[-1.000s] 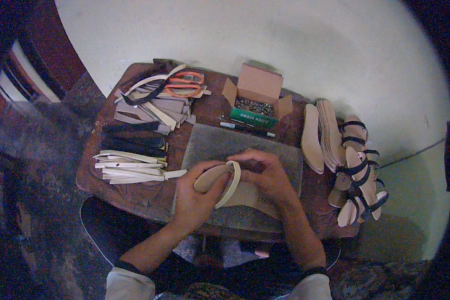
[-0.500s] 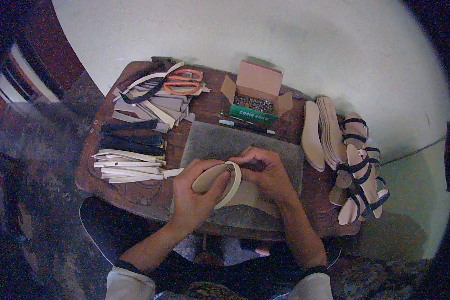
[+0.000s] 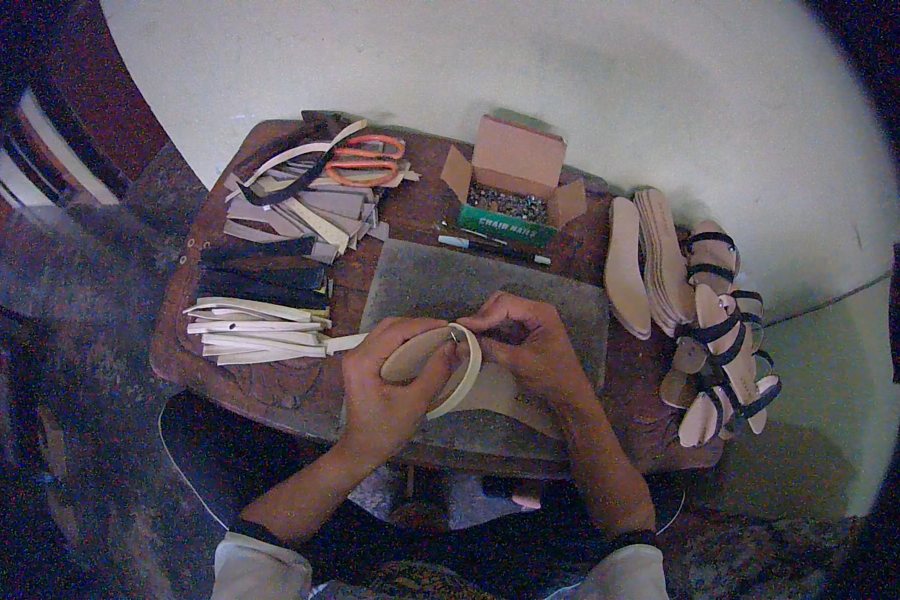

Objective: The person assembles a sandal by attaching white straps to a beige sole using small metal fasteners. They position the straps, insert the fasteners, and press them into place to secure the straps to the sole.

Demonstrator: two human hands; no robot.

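A beige sandal sole (image 3: 407, 361) is tilted up over the work mat, its near part reaching to the right below my hands. Around its raised end curves a cream strap (image 3: 466, 378). My left hand (image 3: 385, 395) is closed on the sole, with the thumb pressed on its face inside the strap's loop. The fingers of my right hand (image 3: 532, 345) pinch together at the strap's upper end; whether they also hold something small is hidden. A tiny shiny spot shows beside my left thumb tip.
A grey mat (image 3: 410, 280) lies on the wooden table. Cream strips (image 3: 255, 335), dark strips (image 3: 260, 285) and orange-handled scissors (image 3: 365, 163) are at left. Behind stand an open box of small nails (image 3: 505, 222) and a pen (image 3: 495, 250). Stacked soles (image 3: 660, 260) and strapped sandals (image 3: 725, 325) are at right.
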